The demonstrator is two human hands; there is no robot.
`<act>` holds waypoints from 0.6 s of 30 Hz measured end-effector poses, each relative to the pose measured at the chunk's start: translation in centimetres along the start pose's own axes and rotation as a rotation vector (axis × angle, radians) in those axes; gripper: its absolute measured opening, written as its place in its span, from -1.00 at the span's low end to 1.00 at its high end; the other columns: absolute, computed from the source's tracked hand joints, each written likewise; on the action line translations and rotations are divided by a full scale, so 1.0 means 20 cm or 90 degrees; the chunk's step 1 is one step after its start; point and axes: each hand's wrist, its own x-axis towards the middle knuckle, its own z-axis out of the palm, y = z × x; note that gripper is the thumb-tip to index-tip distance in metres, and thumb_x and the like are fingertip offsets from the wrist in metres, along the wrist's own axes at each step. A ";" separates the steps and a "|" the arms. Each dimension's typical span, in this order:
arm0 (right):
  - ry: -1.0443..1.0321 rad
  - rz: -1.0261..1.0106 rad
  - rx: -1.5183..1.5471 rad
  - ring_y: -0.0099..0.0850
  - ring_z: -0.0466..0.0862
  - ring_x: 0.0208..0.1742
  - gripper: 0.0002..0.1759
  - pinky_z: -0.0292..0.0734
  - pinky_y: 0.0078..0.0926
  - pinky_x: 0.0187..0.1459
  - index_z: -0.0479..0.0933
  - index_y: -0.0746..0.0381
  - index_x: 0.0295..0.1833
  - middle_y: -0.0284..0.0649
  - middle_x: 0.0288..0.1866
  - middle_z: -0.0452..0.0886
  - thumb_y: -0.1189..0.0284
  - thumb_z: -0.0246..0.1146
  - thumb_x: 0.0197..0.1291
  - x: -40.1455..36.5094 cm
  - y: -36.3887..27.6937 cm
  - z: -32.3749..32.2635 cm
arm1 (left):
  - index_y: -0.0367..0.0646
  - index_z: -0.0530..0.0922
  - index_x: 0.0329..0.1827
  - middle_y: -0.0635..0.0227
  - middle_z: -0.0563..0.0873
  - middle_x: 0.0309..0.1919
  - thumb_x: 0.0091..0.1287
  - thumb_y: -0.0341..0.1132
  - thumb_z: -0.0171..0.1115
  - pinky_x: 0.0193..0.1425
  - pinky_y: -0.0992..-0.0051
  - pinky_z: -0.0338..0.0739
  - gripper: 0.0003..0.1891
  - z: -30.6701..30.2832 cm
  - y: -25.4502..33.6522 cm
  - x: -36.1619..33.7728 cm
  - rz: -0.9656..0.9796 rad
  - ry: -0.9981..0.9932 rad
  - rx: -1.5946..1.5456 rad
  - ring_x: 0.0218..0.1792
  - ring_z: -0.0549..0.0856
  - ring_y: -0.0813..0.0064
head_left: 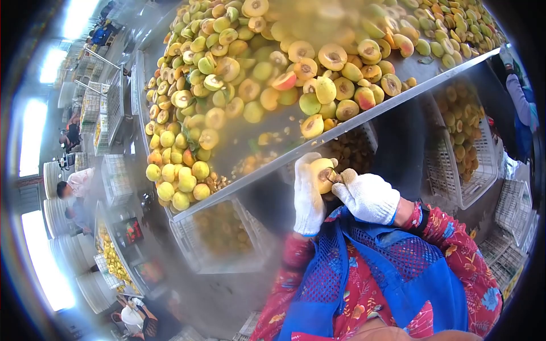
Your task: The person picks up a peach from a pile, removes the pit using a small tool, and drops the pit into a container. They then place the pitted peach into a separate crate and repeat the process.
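In front of my chest, below the metal table's edge, I hold a yellow halved fruit (322, 175) with its cut side showing. My left hand (309, 196), in a white glove, is wrapped round the fruit's left side. From the right, my gloved right hand (367, 196) has its fingers pinched at the fruit's cut face, around a small dark thing, perhaps a tool tip or the pit; I cannot make out which. Many halved and whole yellow-green fruits (333, 57) are heaped on the metal table (273, 153) just beyond my hands.
Below the table edge, white plastic crates (190, 247) of fruit stand at left, and another crate (475, 196) at right. A co-worker's sleeve (517, 96) shows at the far right. More people (77, 184) and fruit crates are at the left.
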 end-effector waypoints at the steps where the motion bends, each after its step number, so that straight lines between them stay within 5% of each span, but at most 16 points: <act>1: -0.010 0.004 -0.001 0.05 0.67 -0.48 -0.61 0.54 -0.05 -0.45 0.54 0.37 -0.11 0.10 -0.43 0.63 0.20 0.11 0.53 0.00 0.00 0.01 | -0.19 0.41 0.28 0.08 0.69 -0.03 0.69 0.10 -0.16 0.01 0.41 0.65 -0.50 0.00 0.00 0.00 0.013 0.008 0.048 -0.15 0.69 0.41; 4: 0.003 -0.009 0.093 0.06 0.64 -0.52 -0.64 0.55 -0.04 -0.46 0.56 0.37 -0.09 0.09 -0.44 0.62 0.24 0.12 0.51 0.00 0.02 0.05 | -0.20 0.44 0.24 0.13 0.72 -0.13 0.70 0.05 -0.15 -0.05 0.41 0.64 -0.54 0.02 0.00 0.00 0.044 0.040 0.180 -0.23 0.70 0.41; 7: 0.128 -0.297 -0.002 -0.15 0.56 -0.67 -0.62 0.48 -0.23 -0.60 0.56 0.27 -0.16 -0.10 -0.57 0.57 0.17 0.10 0.56 0.06 0.10 0.11 | -0.21 0.46 0.20 0.18 0.73 -0.21 0.70 -0.01 -0.13 -0.07 0.41 0.63 -0.58 0.04 -0.01 -0.01 0.078 0.094 0.299 -0.26 0.70 0.42; 10: -0.313 0.336 0.697 -0.37 0.39 -0.77 -0.53 0.35 -0.39 -0.70 0.44 0.20 -0.20 -0.29 -0.64 0.41 0.02 0.01 0.61 0.03 -0.01 -0.09 | -0.21 0.49 0.18 0.19 0.74 -0.24 0.69 -0.04 -0.11 -0.07 0.41 0.63 -0.60 0.05 -0.03 -0.02 0.159 0.124 0.426 -0.24 0.72 0.44; 11: -0.316 0.348 0.773 -0.66 0.23 -0.80 -0.50 0.13 -0.62 -0.79 0.41 0.16 -0.22 -0.45 -0.66 0.30 -0.03 -0.04 0.63 0.03 -0.02 -0.08 | -0.21 0.49 0.17 0.18 0.74 -0.24 0.69 -0.04 -0.11 -0.07 0.41 0.63 -0.60 0.05 -0.03 -0.02 0.196 0.119 0.462 -0.23 0.73 0.44; 18: -0.587 0.395 1.344 -0.64 0.20 -0.80 -0.46 0.11 -0.61 -0.79 0.49 0.22 -0.11 -0.46 -0.64 0.31 -0.04 -0.07 0.63 0.06 0.20 0.02 | -0.20 0.51 0.15 0.23 0.76 -0.21 0.70 -0.09 -0.13 -0.02 0.42 0.65 -0.63 0.02 0.00 0.03 0.039 0.026 0.197 -0.19 0.76 0.42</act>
